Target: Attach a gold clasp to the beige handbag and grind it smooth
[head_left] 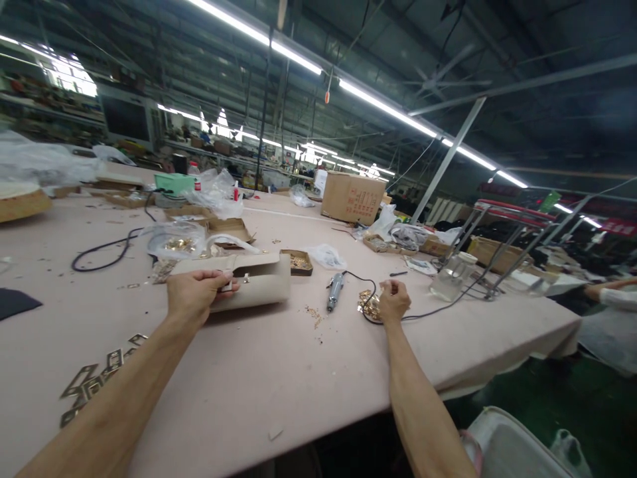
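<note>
My left hand (196, 292) is closed on the front edge of a beige handbag (269, 282), gripping it near a small tab. The bag lies on its side on the table, with a small gold fitting on its front. Over a pile of gold metal pieces (367, 304), my right hand (395, 301) is closed with its fingertips pinched together; whatever is in them is too small to make out. Between the hands lies a grey electric screwdriver (335, 292) with a black cord. Small gold screws (314, 315) are scattered beside its tip.
Metal frames (114, 359) lie at the left. Behind the bag are a small box of gold parts (297, 261) and a plastic bag (326, 255). A clear jar (452, 277) and a metal rack (517, 216) stand right. A cardboard box (352, 197) sits farther back.
</note>
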`<state>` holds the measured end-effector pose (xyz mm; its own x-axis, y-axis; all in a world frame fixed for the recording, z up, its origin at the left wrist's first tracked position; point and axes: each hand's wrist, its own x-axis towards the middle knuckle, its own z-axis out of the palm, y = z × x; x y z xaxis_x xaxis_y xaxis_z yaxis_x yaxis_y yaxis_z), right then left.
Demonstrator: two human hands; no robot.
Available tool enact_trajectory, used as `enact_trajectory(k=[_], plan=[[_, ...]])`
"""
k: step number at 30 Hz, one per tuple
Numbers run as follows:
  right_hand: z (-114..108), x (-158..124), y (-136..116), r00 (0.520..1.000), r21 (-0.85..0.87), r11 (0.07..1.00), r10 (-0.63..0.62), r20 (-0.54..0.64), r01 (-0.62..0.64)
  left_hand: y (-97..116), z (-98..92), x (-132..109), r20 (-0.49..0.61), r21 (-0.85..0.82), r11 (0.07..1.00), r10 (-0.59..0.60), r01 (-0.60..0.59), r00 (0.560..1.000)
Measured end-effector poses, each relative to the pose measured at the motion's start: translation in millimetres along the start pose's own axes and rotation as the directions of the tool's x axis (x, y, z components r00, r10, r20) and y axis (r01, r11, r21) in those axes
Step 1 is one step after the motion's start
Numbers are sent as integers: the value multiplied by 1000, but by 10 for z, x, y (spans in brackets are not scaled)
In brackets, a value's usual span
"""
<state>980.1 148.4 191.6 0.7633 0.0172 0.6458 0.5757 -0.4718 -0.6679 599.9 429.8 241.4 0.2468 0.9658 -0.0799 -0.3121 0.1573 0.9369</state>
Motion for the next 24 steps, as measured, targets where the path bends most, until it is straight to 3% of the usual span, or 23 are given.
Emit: enact_trajectory(k=[3, 7, 10, 18, 21, 24], plan=[[85, -132, -139, 984, 89, 991, -111, 142, 99, 53, 6, -46, -5, 1, 999, -39, 39, 999], [232, -297, -209, 875, 161, 971, -230, 426, 178, 99, 15, -93, -5, 3, 999, -48, 48, 999], [262, -329, -190, 809, 154, 969, -246, 533, 194, 95, 1, -75, 14, -10, 999, -50, 50, 999], [177, -352, -270, 771, 181, 970, -240, 590, 163, 36, -55, 32, 53, -8, 997, -70, 71, 996], [158, -379, -475, 801, 244, 961, -245, 546, 128, 37, -71, 4, 46, -7, 998, -57, 58, 997], [221, -409, -882, 830, 398, 915, -271, 487, 66, 31, -85, -4, 72, 3, 999, -40, 39, 997]])
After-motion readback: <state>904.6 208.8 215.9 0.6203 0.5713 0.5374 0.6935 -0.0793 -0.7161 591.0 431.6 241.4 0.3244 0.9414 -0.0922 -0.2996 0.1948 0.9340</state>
